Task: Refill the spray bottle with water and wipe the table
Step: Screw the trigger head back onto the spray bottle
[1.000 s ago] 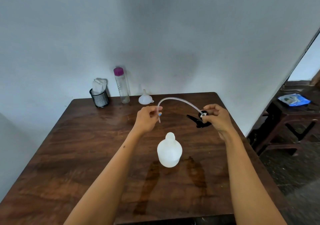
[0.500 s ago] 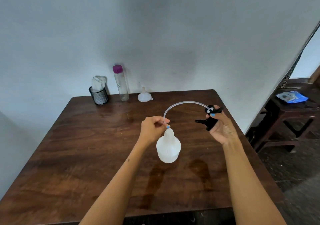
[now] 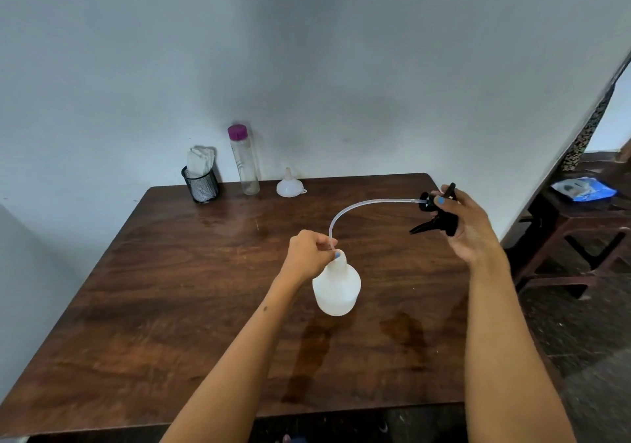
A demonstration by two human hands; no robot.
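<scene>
A white spray bottle stands uncapped in the middle of the brown wooden table. My left hand pinches the free end of the clear dip tube right at the bottle's neck. The tube arcs up and to the right into the black spray head, which my right hand grips above the table's right side. A clear water bottle with a purple cap and a white funnel stand at the table's far edge.
A black mesh cup holding white cloths sits at the far left by the wall. Damp streaks mark the table in front of the spray bottle. A dark wooden stool carrying a blue packet stands to the right.
My left hand brought the tube's end down from mid-air to the bottle's neck. My right hand lifted the spray head up and to the right.
</scene>
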